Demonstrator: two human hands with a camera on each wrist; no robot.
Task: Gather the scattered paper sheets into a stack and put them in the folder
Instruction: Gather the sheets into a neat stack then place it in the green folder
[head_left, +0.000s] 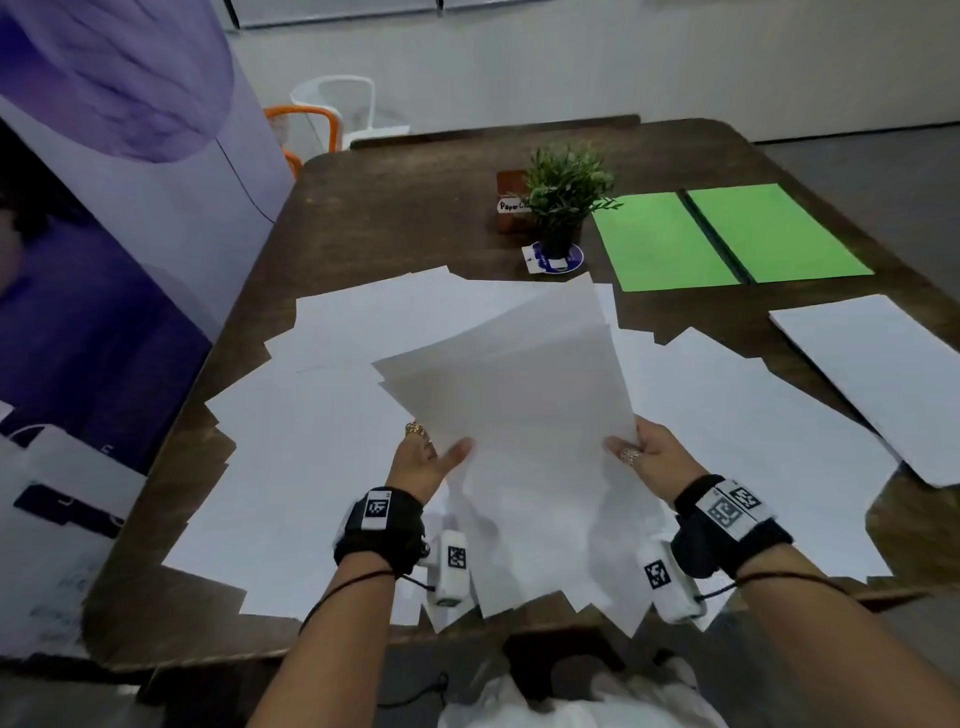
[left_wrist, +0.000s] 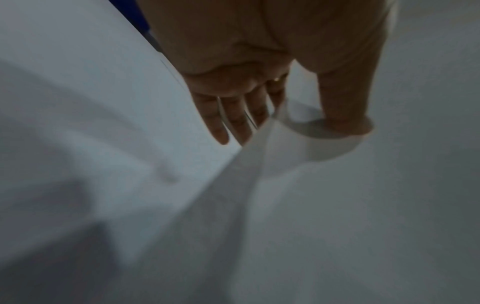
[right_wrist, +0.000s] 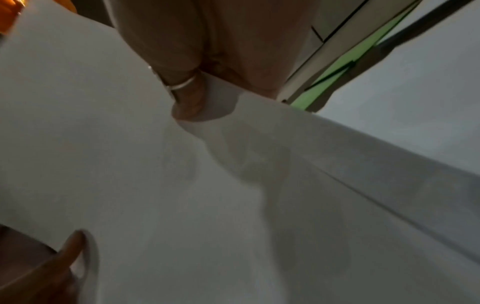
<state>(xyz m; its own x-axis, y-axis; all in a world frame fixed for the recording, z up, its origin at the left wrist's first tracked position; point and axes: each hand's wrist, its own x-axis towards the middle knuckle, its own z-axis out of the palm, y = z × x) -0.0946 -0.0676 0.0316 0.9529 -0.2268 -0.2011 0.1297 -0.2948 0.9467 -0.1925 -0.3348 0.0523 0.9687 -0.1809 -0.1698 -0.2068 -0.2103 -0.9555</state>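
Both of a person's hands hold a loose sheaf of white sheets (head_left: 524, 374) raised above a dark wooden table (head_left: 395, 208), the far ends of the pages fanned apart and tilted away. The left hand (head_left: 426, 460) grips the sheaf's near left edge, thumb on top; the left wrist view shows its fingers (left_wrist: 233, 115) slipped between the pages while the thumb presses a curled corner. The right hand (head_left: 652, 457) pinches the near right edge, thumb on top with a ring on it, the other fingers hidden beneath the paper. Each wrist wears a black strap with printed marker tags and a small white camera unit.

Under and around the held pages, more scattered paper sheets (head_left: 311, 441) overlap across the near half of the table, some hanging past its front edge. A separate white sheet (head_left: 878, 369) lies at the right, apart from the spread. Beyond the papers, a green folder (head_left: 727, 236) lies open and flat on the far right of the table. Just left of it stands a small potted plant (head_left: 563, 200) on a round coaster, with a brown labelled box (head_left: 511, 208) behind it. Farther back, past the table, white and orange chairs (head_left: 332, 117) stand near a pale wall.
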